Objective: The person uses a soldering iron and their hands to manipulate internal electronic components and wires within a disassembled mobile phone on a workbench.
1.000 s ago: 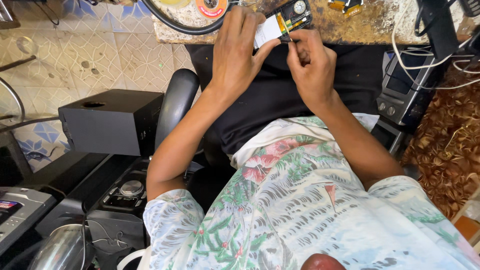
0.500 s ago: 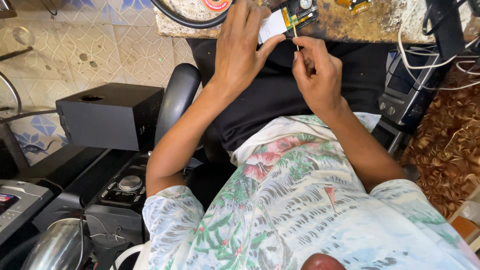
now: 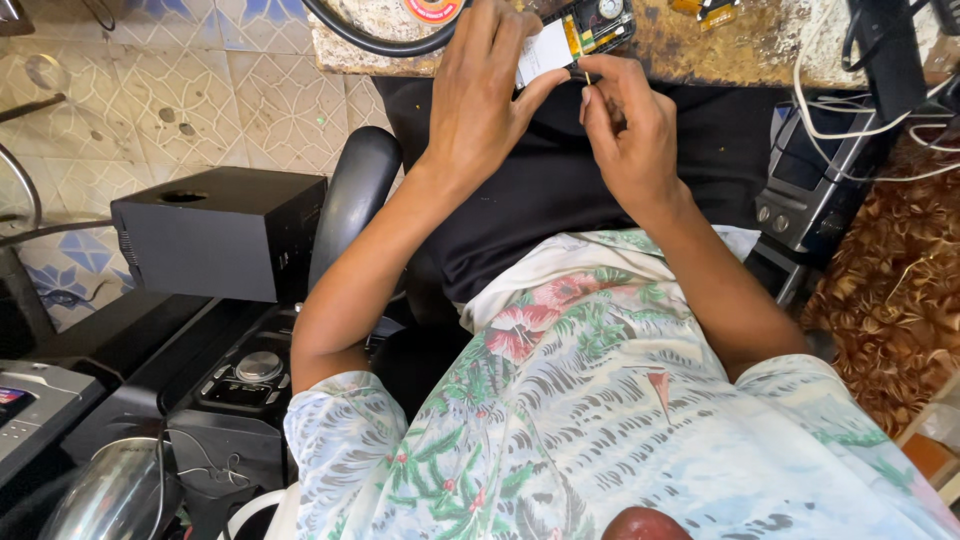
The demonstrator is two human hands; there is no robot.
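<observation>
Opened phone [image 3: 575, 35], its back off and a white battery block and green-and-yellow circuit board showing, sits at the near edge of the worn counter [image 3: 760, 45], partly over the lap. The left hand [image 3: 480, 105] wraps it from the left, thumb pressed against the white block, fingers closed over the top. The right hand [image 3: 630, 125] is pinched narrow around a thin metal tool [image 3: 587, 76], probably tweezers or a fine driver, whose tip meets the board's lower edge.

As a judgement, the work is mid-way: the casing is already apart and the inside exposed, but the tool is on the board, so whatever part is being freed or seated is not finished, and nothing shows the cover going back on. Loose small pieces [image 3: 705, 8] lie further back on the counter.

Room is tight. The counter's edge runs directly under the phone, so anything dropped would fall into the dark cloth of the lap. White cables [image 3: 830, 110] hang off the right side above a grey device [image 3: 810, 190]. To the left stand a chair armrest [image 3: 350, 200] and a black speaker box [image 3: 220, 235], well apart from the hands; elbows have space there.
</observation>
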